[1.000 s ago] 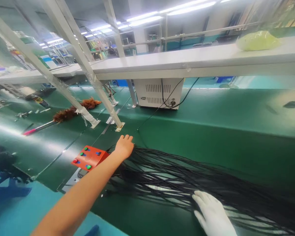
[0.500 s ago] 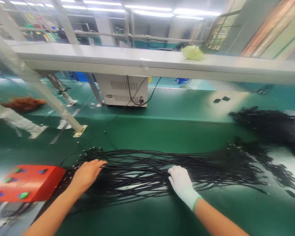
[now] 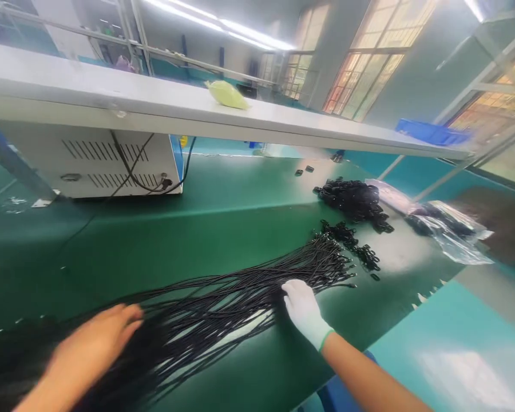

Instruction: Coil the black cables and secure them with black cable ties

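Note:
A wide bundle of long black cords point(image 3: 223, 292) with small metal-looking tips lies across the green table. My right hand point(image 3: 302, 309), in a white glove with a green cuff, has its fingers curled over the cords near their right end. Their tips are hidden among the strands. My bare left hand point(image 3: 96, 343) is over the left part of the bundle, smeared by motion, its thumb apart from the other fingers. Below it the cords are dark and blurred. Just past the right end of the cords lies a string of small black loop-shaped pieces point(image 3: 347, 234).
A larger heap of black pieces point(image 3: 352, 197) sits farther back, beside clear plastic bags point(image 3: 450, 229). A white shelf point(image 3: 154, 109) crosses above the table, carrying a yellow-green packet point(image 3: 227, 94) and a blue tray point(image 3: 431, 131). Under it stands a vented grey machine point(image 3: 103, 163) with cables.
The view has turned right, taking the red button box out of sight and bringing in the bags and blue tray. My left hand is farther left along the cords; my right stays at them.

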The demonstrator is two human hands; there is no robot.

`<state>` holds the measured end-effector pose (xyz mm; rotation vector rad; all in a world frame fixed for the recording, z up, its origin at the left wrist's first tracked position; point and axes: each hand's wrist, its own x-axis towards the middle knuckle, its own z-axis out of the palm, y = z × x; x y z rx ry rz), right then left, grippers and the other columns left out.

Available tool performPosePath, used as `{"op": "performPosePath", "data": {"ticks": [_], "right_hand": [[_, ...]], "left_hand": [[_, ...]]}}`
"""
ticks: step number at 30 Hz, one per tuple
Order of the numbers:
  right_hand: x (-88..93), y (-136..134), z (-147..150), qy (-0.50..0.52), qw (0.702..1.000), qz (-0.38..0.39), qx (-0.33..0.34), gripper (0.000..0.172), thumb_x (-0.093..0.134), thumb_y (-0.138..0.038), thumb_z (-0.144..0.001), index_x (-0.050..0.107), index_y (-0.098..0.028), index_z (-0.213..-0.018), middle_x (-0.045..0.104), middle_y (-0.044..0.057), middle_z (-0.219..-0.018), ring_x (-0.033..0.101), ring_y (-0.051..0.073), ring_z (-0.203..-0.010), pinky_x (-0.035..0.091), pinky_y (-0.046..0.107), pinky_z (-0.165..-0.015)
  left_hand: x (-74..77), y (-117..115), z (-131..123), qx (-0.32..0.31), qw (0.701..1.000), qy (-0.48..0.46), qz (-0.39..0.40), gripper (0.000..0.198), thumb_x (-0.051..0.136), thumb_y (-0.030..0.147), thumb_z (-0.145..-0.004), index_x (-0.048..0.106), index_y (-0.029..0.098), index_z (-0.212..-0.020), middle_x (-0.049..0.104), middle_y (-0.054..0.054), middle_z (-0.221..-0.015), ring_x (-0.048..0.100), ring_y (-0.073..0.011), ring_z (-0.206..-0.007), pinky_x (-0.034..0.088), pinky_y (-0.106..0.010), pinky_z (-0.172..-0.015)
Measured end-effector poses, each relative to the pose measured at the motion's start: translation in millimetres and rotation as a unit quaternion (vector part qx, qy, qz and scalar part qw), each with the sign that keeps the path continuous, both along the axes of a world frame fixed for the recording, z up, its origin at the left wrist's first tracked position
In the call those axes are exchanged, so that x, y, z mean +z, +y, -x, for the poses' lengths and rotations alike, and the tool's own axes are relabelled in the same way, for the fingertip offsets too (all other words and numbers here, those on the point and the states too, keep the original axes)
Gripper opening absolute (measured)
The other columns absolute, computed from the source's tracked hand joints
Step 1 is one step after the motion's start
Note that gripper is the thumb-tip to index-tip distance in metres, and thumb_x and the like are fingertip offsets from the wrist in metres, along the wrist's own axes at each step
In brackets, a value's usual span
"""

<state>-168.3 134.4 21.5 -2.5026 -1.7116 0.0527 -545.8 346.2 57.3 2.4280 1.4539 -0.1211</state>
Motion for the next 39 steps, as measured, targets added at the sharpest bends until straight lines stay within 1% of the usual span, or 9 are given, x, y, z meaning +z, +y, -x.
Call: {"op": "performPosePath", "data": {"ticks": [2,4,7,10,13,18,28,33,39], "right_hand": [[-2.3,-6,-20,0.005,1.000,-0.015,-0.014,0.020,0.052,-0.014,-0.084,0.060,-0.016,-0.102,0.059,0.005,-0.107,0.052,0.020,-0.103,0.040,0.038,-0.088],[-5.5,-7,-37,0.012,0.999,-0.026,-0.016,0.019,0.051,-0.012,-0.083,0.062,-0.017,-0.098,0.061,0.005,-0.104,0.053,0.020,-0.100,0.040,0.036,-0.087],[-8.9,-5,-62,0.019,0.999,-0.040,-0.017,0.022,0.048,-0.010,-0.083,0.064,-0.017,-0.096,0.063,0.007,-0.103,0.053,0.021,-0.100,0.038,0.034,-0.090],[-10.4,-5,-88,0.030,0.999,-0.045,-0.006,0.025,0.046,-0.010,-0.083,0.064,-0.016,-0.098,0.062,0.009,-0.106,0.051,0.023,-0.104,0.034,0.036,-0.094],[-11.6,-8,-110,0.053,0.998,-0.037,0.026,0.024,0.047,-0.011,-0.082,0.064,-0.017,-0.098,0.063,0.009,-0.105,0.051,0.024,-0.104,0.033,0.038,-0.095],[-13.7,-15,-126,0.096,0.993,-0.034,0.066,0.024,0.050,-0.009,-0.079,0.065,-0.017,-0.096,0.064,0.009,-0.103,0.052,0.026,-0.103,0.033,0.041,-0.095],[-15.4,-41,-130,0.143,0.986,-0.065,0.056,0.026,0.057,-0.012,-0.075,0.063,-0.024,-0.097,0.064,0.001,-0.107,0.051,0.021,-0.106,0.028,0.036,-0.102],[-16.0,-92,-140,0.144,0.981,-0.111,-0.065,0.028,0.049,-0.014,-0.079,0.062,-0.023,-0.102,0.061,0.004,-0.114,0.048,0.023,-0.112,0.030,0.040,-0.102],[-43.8,-206,-179,0.125,0.932,-0.131,-0.313,0.032,0.040,-0.031,-0.084,0.058,-0.017,-0.106,0.060,0.012,-0.111,0.052,0.025,-0.107,0.038,0.045,-0.097]], "left_hand": [[16.4,-17,-83,-0.090,0.995,-0.034,0.012,0.019,0.043,0.025,-0.086,0.061,0.025,-0.085,0.063,0.000,-0.087,0.060,-0.0167,-0.076,0.042,-0.026,-0.068],[19.0,-31,-161,-0.116,0.992,-0.052,-0.002,0.019,0.042,0.022,-0.088,0.060,0.026,-0.084,0.062,0.001,-0.087,0.059,-0.0145,-0.081,0.041,-0.024,-0.069],[0.8,-44,-248,-0.136,0.989,-0.058,-0.015,0.015,0.045,0.024,-0.090,0.060,0.026,-0.092,0.061,0.002,-0.095,0.057,-0.0148,-0.093,0.043,-0.026,-0.078],[-24.3,-49,-296,-0.138,0.990,-0.036,-0.014,0.020,0.052,0.029,-0.089,0.058,0.019,-0.105,0.059,-0.004,-0.106,0.056,-0.0190,-0.098,0.046,-0.038,-0.085],[-39.1,-48,-312,-0.112,0.993,-0.010,-0.021,0.027,0.053,0.032,-0.089,0.056,0.015,-0.110,0.058,-0.008,-0.112,0.057,-0.0202,-0.097,0.048,-0.042,-0.084],[-40.0,-44,-313,-0.074,0.996,-0.006,-0.040,0.022,0.053,0.030,-0.089,0.058,0.015,-0.105,0.059,-0.007,-0.108,0.056,-0.0204,-0.098,0.047,-0.042,-0.085],[-42.7,-37,-306,-0.117,0.990,-0.073,0.007,0.012,0.051,0.016,-0.083,0.059,0.023,-0.089,0.063,0.000,-0.095,0.056,-0.0168,-0.092,0.042,-0.029,-0.081],[-29.9,-38,-325,-0.128,0.990,-0.055,-0.017,0.017,0.056,0.016,-0.077,0.060,0.020,-0.093,0.063,-0.006,-0.096,0.054,-0.0268,-0.093,0.041,-0.040,-0.079],[-20.9,-103,-356,-0.168,0.978,-0.126,-0.014,0.024,0.040,0.031,-0.089,0.055,0.021,-0.104,0.059,-0.005,-0.109,0.052,-0.0222,-0.103,0.040,-0.035,-0.090]]}}
